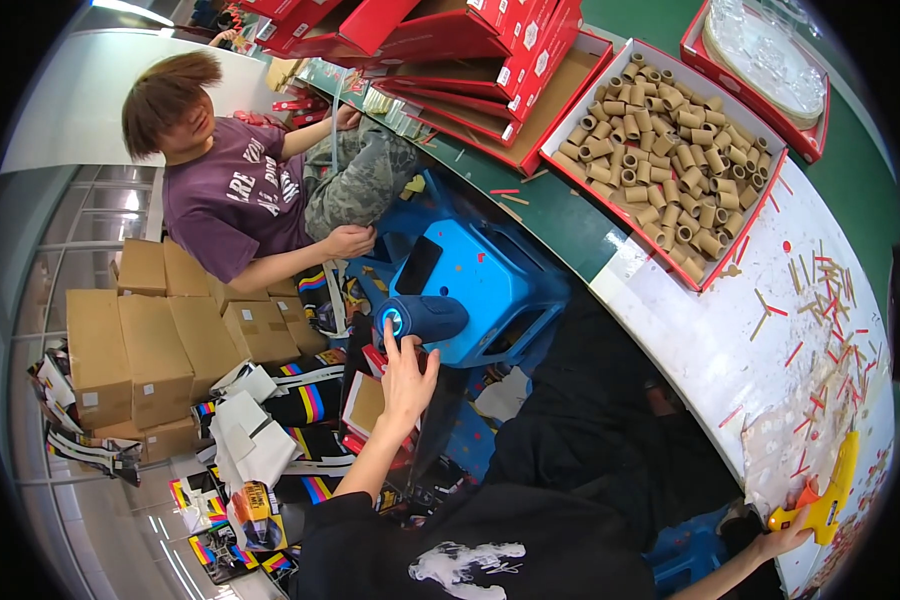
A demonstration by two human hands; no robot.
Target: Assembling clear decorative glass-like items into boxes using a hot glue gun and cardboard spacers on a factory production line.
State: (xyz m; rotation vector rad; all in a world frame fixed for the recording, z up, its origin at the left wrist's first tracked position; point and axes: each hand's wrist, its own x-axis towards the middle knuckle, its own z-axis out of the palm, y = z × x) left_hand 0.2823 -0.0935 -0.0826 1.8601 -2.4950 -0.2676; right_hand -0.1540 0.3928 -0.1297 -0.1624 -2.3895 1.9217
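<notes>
My left hand reaches out to a dark blue cylindrical speaker lying on a blue plastic stool. Its fingers are stretched, and a fingertip touches the round end of the speaker, where a ring glows light blue. Nothing is held in that hand. At the lower right, by the edge of the white table, my right hand is closed round a yellow glue gun with an orange part. A black phone lies on the stool behind the speaker.
A red-rimmed box full of short cardboard tubes sits on the table, with red and brown sticks scattered beyond. Red boxes are stacked at the back. A co-worker sits far left, above brown cartons and printed bags.
</notes>
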